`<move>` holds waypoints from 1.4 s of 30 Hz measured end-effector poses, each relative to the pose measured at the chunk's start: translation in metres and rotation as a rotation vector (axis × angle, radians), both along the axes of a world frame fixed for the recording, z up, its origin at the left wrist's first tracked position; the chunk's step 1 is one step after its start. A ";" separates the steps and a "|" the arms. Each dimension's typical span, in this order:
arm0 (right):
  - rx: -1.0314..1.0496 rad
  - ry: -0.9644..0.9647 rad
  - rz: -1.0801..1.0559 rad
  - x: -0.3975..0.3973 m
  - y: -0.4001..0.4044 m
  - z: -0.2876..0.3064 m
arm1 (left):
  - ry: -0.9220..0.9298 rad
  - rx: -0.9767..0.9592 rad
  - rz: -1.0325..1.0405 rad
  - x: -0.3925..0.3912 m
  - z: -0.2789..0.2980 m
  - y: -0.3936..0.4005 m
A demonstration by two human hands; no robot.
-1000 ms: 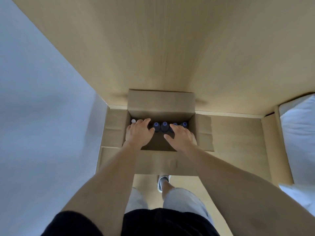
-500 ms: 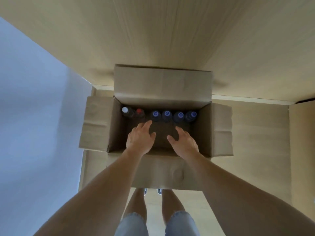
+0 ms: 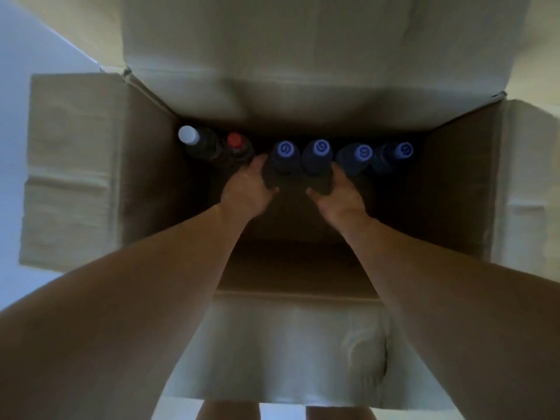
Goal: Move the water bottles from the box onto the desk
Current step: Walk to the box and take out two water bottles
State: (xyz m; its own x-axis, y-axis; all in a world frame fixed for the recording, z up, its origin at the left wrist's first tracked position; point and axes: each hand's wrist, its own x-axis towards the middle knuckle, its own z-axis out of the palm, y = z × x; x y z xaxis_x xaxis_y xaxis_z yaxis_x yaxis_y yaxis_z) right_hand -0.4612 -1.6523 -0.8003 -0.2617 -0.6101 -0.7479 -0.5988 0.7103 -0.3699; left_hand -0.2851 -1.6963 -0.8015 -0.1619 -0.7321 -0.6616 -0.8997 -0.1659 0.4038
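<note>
An open cardboard box (image 3: 145,165) fills the view, seen from above. Several bottles stand in a row along its far wall. My left hand (image 3: 247,189) grips a blue-capped water bottle (image 3: 283,160). Beside it my right hand (image 3: 338,195) grips a second blue-capped bottle (image 3: 318,157). Two more blue-capped bottles (image 3: 357,159) (image 3: 394,156) stand to the right, untouched. The lower parts of all bottles are lost in the box's dark interior.
At the row's left end stand a white-capped dark bottle (image 3: 197,140) and a red-capped dark bottle (image 3: 238,147). The box flaps (image 3: 72,165) spread outward on both sides. The near flap (image 3: 288,344) hangs toward my legs. A pale wall (image 3: 18,50) lies left.
My head has dropped close over the box, which now fills the view. Both hands reached deeper and forward and closed round the two middle blue-capped bottles.
</note>
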 end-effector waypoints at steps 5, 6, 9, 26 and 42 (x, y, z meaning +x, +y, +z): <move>-0.109 -0.018 -0.066 -0.006 -0.015 -0.044 | 0.124 -0.004 0.077 -0.007 -0.045 -0.011; -0.122 -0.015 -0.078 -0.005 -0.018 -0.053 | 0.136 -0.013 0.088 -0.008 -0.054 -0.012; -0.169 0.015 -0.073 -0.004 -0.024 -0.076 | 0.159 -0.034 0.129 -0.013 -0.075 -0.017; -0.331 0.056 -0.294 0.002 -0.027 -0.114 | 0.367 -0.148 0.492 -0.024 -0.117 -0.012; 0.012 -0.691 -0.281 -0.021 0.002 0.016 | 0.598 0.209 0.546 0.037 0.031 0.005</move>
